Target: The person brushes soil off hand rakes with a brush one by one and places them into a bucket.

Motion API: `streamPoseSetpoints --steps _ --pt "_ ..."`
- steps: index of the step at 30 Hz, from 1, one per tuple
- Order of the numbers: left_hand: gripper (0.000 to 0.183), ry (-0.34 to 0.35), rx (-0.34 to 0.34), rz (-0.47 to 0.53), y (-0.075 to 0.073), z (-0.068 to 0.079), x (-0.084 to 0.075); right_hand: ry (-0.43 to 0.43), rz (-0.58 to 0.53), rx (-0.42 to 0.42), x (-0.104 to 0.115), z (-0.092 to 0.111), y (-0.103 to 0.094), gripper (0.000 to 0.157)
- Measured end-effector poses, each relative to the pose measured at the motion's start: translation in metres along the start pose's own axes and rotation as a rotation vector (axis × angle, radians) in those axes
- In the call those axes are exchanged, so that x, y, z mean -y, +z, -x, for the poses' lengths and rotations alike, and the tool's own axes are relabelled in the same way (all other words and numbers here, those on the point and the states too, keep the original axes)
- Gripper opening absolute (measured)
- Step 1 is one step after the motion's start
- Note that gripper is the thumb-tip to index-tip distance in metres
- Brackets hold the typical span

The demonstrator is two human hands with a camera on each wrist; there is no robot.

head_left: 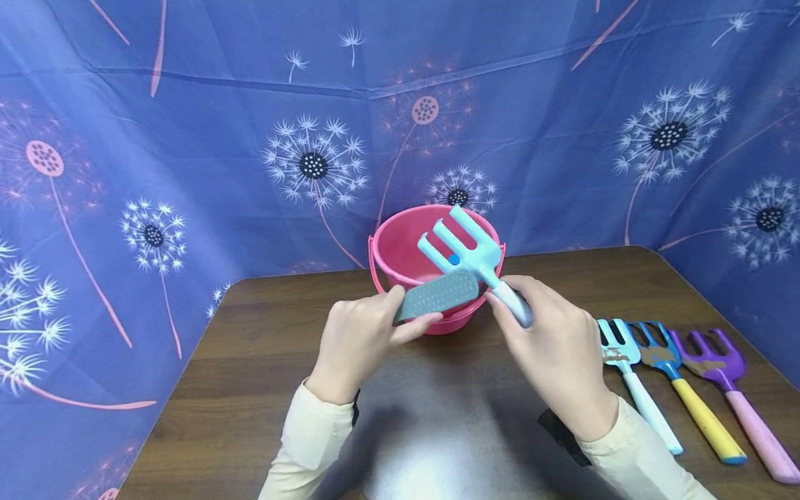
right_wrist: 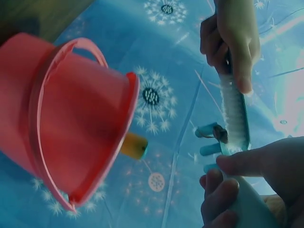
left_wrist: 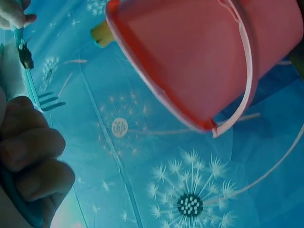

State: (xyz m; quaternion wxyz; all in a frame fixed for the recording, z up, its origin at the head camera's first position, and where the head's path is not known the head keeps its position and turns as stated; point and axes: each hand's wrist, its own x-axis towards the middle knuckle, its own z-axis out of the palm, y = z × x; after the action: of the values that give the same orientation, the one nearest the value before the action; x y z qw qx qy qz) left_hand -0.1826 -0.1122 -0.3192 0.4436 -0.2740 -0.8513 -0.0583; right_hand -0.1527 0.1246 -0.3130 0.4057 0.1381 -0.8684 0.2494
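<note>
My left hand (head_left: 359, 330) grips a grey-teal scrub brush (head_left: 439, 294) above the table, in front of a pink bucket (head_left: 406, 243). My right hand (head_left: 553, 344) holds a light blue hand fork (head_left: 484, 255) by its pale handle, tines pointing up and to the left. Pale bristles on the brush (right_wrist: 232, 107) face the fork's tines, right beside a dark brown smear (right_wrist: 220, 133) in the right wrist view. Curled fingers of the left hand (left_wrist: 35, 149) show in the left wrist view, with the bucket (left_wrist: 190, 57) beyond.
Three hand forks lie side by side at the right: light blue (head_left: 639, 389), blue with a yellow handle (head_left: 694, 403), purple with a pink handle (head_left: 753, 410). Brown smears mark their heads. A yellow handle (right_wrist: 134, 146) sticks out of the bucket. A dandelion-print cloth (head_left: 237, 173) hangs behind.
</note>
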Motion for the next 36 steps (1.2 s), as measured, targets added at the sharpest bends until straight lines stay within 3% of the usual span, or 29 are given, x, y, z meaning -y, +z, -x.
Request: streamPoseSetpoints --steps 3,12,16,23,31,36 --pt "0.057 0.003 0.005 0.020 0.0012 0.0002 -0.0007 0.003 0.010 -0.012 -0.0030 -0.0015 -0.0014 0.025" --pt "0.057 -0.124 -0.067 0.034 -0.0031 -0.0013 0.0001 0.009 0.010 0.023 -0.0008 0.0008 -0.0010 0.024" --pt "0.053 -0.098 -0.067 0.008 -0.0007 -0.0011 -0.0010 -0.003 0.015 0.027 0.0021 0.0029 -0.0015 0.026" --pt "0.056 0.025 -0.014 0.004 0.0017 0.0004 -0.0011 0.008 -0.004 0.053 0.0011 0.0009 -0.0010 0.025" --pt "0.051 -0.073 -0.062 -0.001 -0.0007 -0.0008 0.0014 0.019 -0.011 0.069 0.0015 0.0015 -0.0005 0.024" --pt "0.055 -0.003 -0.049 -0.057 0.0015 -0.0009 -0.0013 0.008 -0.010 0.071 0.0015 0.0022 -0.0010 0.025"
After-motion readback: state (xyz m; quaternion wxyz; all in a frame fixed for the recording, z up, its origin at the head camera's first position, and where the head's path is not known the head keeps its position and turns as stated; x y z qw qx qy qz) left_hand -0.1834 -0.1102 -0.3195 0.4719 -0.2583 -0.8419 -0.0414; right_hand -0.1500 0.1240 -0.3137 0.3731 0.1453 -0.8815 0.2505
